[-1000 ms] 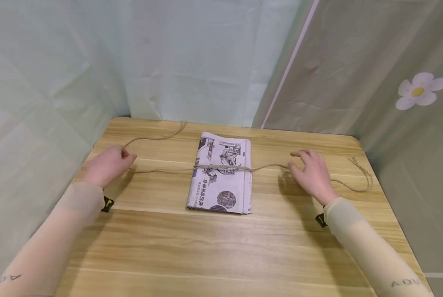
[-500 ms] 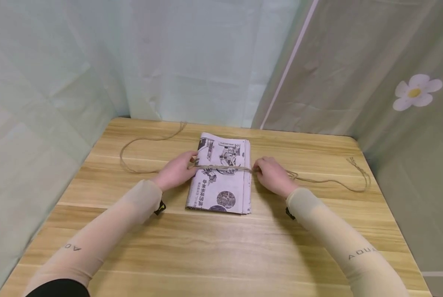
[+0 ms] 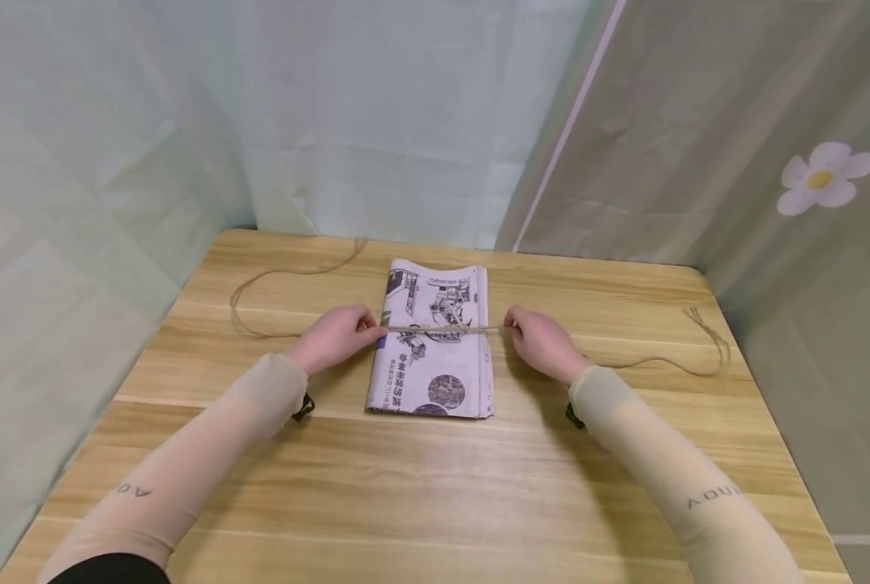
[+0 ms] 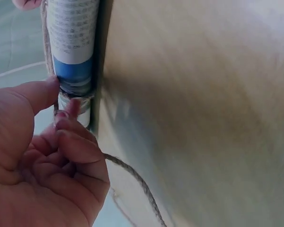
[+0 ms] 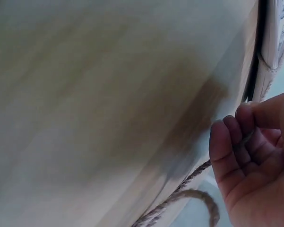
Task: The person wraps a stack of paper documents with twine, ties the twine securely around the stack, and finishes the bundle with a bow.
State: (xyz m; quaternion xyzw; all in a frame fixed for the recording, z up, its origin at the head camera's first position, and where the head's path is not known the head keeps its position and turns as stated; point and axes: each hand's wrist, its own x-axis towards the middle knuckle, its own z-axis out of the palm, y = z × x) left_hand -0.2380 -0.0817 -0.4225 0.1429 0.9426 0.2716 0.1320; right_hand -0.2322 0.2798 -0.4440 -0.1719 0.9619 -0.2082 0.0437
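Newspaper (image 3: 432, 365) on table (image 3: 435, 487), twine (image 3: 442, 329) across newspaper; curtain (image 3: 405, 122) behind table.

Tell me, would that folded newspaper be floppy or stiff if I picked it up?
The folded newspaper is probably a bit bendy, since its far edge curves. Its stacked layers should make it stiffer than one sheet. It likely won't roll, lying flat on the table.

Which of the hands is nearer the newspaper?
Left. The left hand pinches the string right at the newspaper's left edge; the right hand pinches it just off the right edge, a small gap away.
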